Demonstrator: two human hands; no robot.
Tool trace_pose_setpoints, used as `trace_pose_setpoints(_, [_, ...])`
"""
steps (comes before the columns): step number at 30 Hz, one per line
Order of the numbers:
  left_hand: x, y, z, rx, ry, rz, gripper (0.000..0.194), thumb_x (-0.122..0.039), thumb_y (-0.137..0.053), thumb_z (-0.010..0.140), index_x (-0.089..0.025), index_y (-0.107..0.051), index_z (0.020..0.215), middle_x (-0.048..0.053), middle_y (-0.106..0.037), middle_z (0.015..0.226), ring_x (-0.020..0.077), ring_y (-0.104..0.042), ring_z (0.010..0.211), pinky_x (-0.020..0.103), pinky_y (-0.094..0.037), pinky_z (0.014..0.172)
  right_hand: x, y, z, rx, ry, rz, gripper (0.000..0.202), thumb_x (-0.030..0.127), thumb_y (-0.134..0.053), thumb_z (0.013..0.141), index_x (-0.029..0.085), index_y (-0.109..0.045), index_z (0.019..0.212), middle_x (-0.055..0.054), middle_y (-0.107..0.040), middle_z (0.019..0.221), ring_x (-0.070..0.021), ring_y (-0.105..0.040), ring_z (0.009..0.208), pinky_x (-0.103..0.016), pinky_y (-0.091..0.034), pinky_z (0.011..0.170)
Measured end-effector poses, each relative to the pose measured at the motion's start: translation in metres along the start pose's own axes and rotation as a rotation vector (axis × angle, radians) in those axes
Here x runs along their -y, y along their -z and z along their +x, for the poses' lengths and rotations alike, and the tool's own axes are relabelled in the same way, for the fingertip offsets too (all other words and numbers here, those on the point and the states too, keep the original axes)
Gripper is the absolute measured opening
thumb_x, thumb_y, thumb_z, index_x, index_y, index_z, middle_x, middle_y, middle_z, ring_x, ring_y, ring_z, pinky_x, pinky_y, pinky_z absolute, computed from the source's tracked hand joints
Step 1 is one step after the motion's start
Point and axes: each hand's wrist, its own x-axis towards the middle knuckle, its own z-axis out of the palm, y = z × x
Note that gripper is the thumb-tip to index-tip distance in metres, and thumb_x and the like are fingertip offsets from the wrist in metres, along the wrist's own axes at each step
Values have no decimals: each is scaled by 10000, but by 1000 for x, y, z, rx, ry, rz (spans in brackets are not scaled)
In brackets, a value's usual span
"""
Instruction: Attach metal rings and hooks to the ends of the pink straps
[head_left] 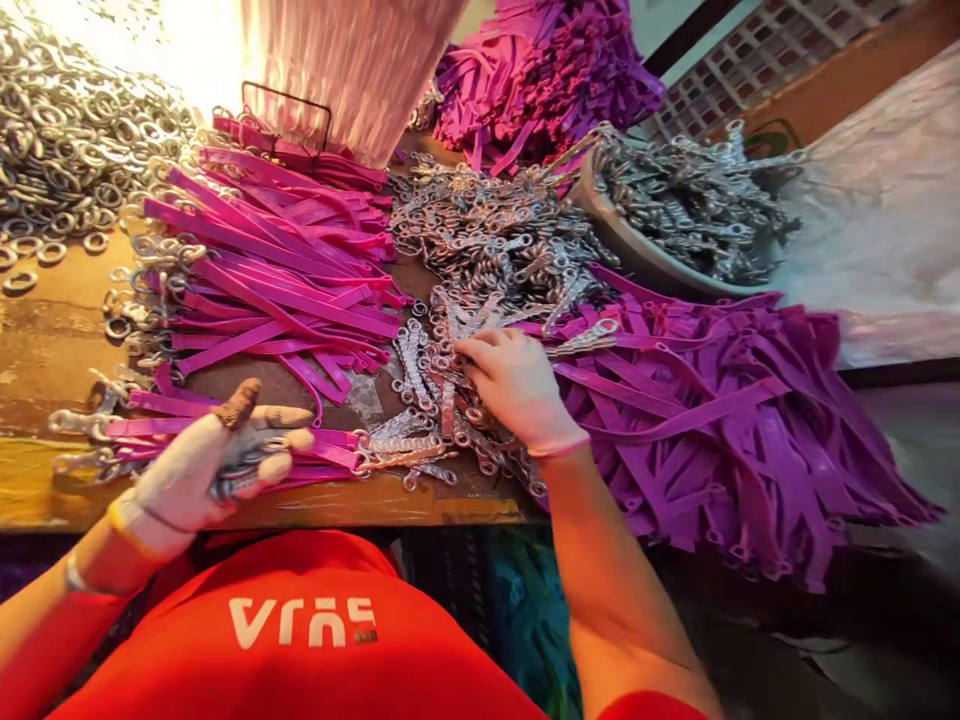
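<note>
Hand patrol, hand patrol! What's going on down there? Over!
Left hand cradling metal pieces. Right hand at silvery links, grip unclear. Purple straps heaped close beside it. Over.

Metal pieces (in the left hand) are partly hidden.

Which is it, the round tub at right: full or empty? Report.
Full: metal pieces heap above the tub's rim; the depth beneath is hidden.

A worn brown wooden tabletop shows at 9 o'clock. White light glares near 11 o'clock, beside translucent ribbed material. A grid-patterned panel slants between 1 and 2 o'clock, above cloudy plastic sheeting; shadow fills 4 o'clock.
</note>
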Motion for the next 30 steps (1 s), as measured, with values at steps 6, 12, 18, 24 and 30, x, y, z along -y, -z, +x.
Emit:
trace_pose_setpoints(6, [16, 5, 13, 231, -57, 174, 379, -335, -691, 853, -119, -654, 1162, 116, -707, 898, 40, -455, 440, 128, -267, 338, -2, -5, -4, -158, 107, 74, 110, 225, -596, 895, 199, -694, 851, -108, -703, 1025, -322, -569, 1108, -532, -385, 993])
trace_pose_setpoints(12, [28, 3, 9, 86, -251, 395, 375, -366, -673, 880, -136, -582, 1162, 23, -675, 737, 37, -410, 393, 152, -252, 352, 80, 19, -32, -185, 162, 557, 204, 190, -499, 989, 233, -600, 1161, -63, -727, 1049, -204, -683, 940, -366, -529, 884])
trace_pose_setpoints(18, [34, 9, 5, 62, -457, 619, 285, -425, -672, 890, -148, -603, 898, -26, -595, 518, 69, -447, 414, 157, -311, 393, 163, 20, -32, -65, 272, 810, 345, 177, -494, 1004, 175, -503, 1348, -125, -671, 1229, -214, -658, 1097, -336, -518, 957])
trace_pose_setpoints(24, [46, 16, 5, 163, -451, 399, 376, -488, -713, 841, -189, -487, 819, -70, -521, 507, 64, -376, 372, 169, -260, 352, 185, 16, -24, 37, 368, 1002, 230, 238, -488, 1023, 221, -580, 1233, -62, -700, 1101, -179, -643, 1018, -306, -514, 908])
trace_pose_setpoints(30, [41, 15, -2, 98, -570, 782, 349, -500, -603, 909, -183, -498, 810, -57, -508, 583, 78, -406, 472, 196, -301, 440, 180, 22, -31, 132, 301, 745, 184, 266, -501, 1011, 196, -658, 945, -24, -714, 865, -150, -639, 771, -254, -418, 695])
